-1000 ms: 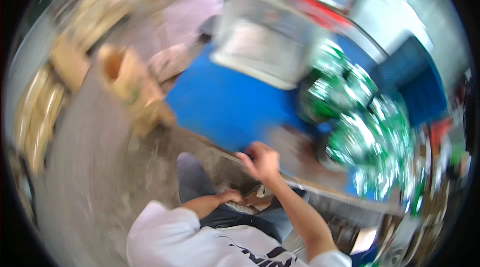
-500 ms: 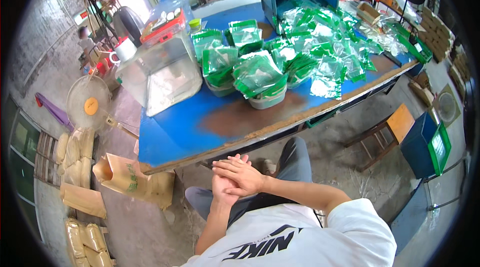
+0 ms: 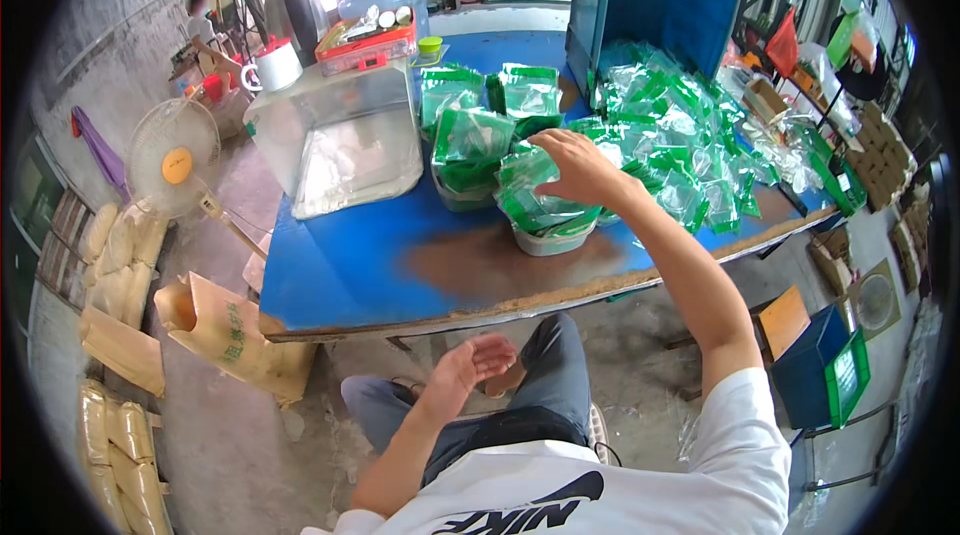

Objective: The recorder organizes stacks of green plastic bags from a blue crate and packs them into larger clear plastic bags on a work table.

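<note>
My right hand [image 3: 580,170] reaches over the blue table [image 3: 330,280]. Its fingers are spread at the top of a stack of clear plastic bags with green edges [image 3: 522,190], which fills a small pale tub [image 3: 555,241]. Whether the fingertips touch the bags I cannot tell. Above my lap, in front of the table edge, my left hand [image 3: 470,372] is held with fingers stretched out and nothing in it. Close by, more stacked green-edged bags [image 3: 474,139] stand in other tubs. To their right lies a loose heap of the same bags [image 3: 680,135].
A blue crate [image 3: 650,10] lies on its side behind the heap. A translucent bin [image 3: 350,150] stands at the left, with a red-lidded box [image 3: 366,43] on top. Left of the table are a fan [image 3: 175,160] and an open paper sack [image 3: 235,335]. A stool [image 3: 780,323] stands at right.
My hands were clasped together over my lap. They have come apart: the right has moved forward to the bag stack, while the left stays over my lap and has opened. The view has shifted.
</note>
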Demonstrator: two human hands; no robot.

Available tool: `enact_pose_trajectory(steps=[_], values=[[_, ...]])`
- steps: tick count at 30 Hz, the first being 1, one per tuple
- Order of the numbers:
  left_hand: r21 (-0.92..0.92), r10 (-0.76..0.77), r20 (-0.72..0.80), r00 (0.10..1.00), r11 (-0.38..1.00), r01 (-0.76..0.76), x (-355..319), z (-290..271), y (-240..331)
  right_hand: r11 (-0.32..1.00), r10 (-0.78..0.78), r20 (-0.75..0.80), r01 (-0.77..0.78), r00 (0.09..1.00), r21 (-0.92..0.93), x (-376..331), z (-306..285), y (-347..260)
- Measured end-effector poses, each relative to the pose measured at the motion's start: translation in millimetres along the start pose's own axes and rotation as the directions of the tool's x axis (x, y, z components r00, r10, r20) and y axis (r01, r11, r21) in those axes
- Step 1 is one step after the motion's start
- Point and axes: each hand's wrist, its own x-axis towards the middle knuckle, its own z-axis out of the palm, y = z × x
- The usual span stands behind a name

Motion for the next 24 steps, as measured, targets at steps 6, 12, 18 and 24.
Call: enact_pose_trajectory(steps=[6, 12, 18, 24], values=[[-0.142, -0.075, -0.023, 0.997, 0.987, 0.071, -15, -8, -35, 0.994, 0.109, 0.532, -0.098, 0.84, -0.049, 52, 12, 4], [-0.118, -0.124, -0.086, 0.988, 0.987, 0.114, -32, -22, -40, 0.976, 0.158, 0.642, -0.02, 0.75, -0.216, 67, 16, 3], [-0.095, -0.114, -0.066, 0.991, 0.99, 0.107, -30, -26, -39, 0.996, 0.076, 0.708, -0.022, 0.702, -0.086, 63, 6, 29], [-0.121, -0.102, 0.003, 0.995, 0.987, 0.101, -24, -19, -36, 0.992, 0.112, 0.729, -0.116, 0.676, -0.045, 65, 5, 43]])
